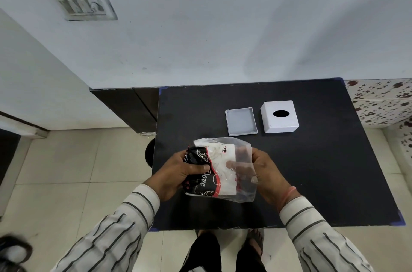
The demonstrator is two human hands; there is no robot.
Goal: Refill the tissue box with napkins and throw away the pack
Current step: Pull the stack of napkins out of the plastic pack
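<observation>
Left hand: the left hand is clenched round the dark printed end of the napkin pack, thumb lying across the near face, fingers wrapped behind it.
Right hand: the right hand grips the clear, slack end of the same pack; its thumb shows through the film, so the plastic is pinched between thumb and fingers.
Napkin pack: held in the air over the near part of the black table, between both hands, with white napkins visible inside towards the left and the right end looking loose and empty.
Tissue box: the white cover with its dark oval slot stands on the far right of the table; its shallow base tray lies open just left of it, apart from it and with nothing in it.
Handling: the pack looks light and soft; the film is thin, crinkly and probably slippery, so it should stretch or tear rather than resist.
Where to hold: I judge the firm napkin stack the safer grip, since a hold on loose film alone may slide off.
Stage: opening the pack seems to be the step in hand; the tray is not yet filled.
</observation>
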